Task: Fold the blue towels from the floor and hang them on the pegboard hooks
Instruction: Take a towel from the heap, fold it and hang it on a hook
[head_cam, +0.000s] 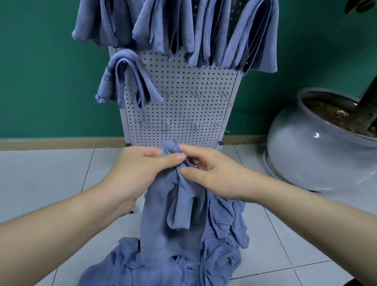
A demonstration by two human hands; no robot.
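Left hand (pixel 136 170) & right hand (pixel 212 175) both pinching one soft blue cloth towel (pixel 167 215) at its bunched top, lifted over the near floor pile (pixel 151 276); fold step just starting; next: find corners, spread, halve, then onto a free hook on the far grey perforated pegboard (pixel 177 92).

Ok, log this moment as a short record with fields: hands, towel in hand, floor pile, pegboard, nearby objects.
left hand: left hand pinches the held towel's top
right hand: right hand pinches the same bunched edge
held towel: held towel hangs unfolded
floor pile: floor pile of blue towels, crumpled on tiles
pegboard: pegboard, folded hung towels up top, lower hooks bare
nearby: plant pot at right
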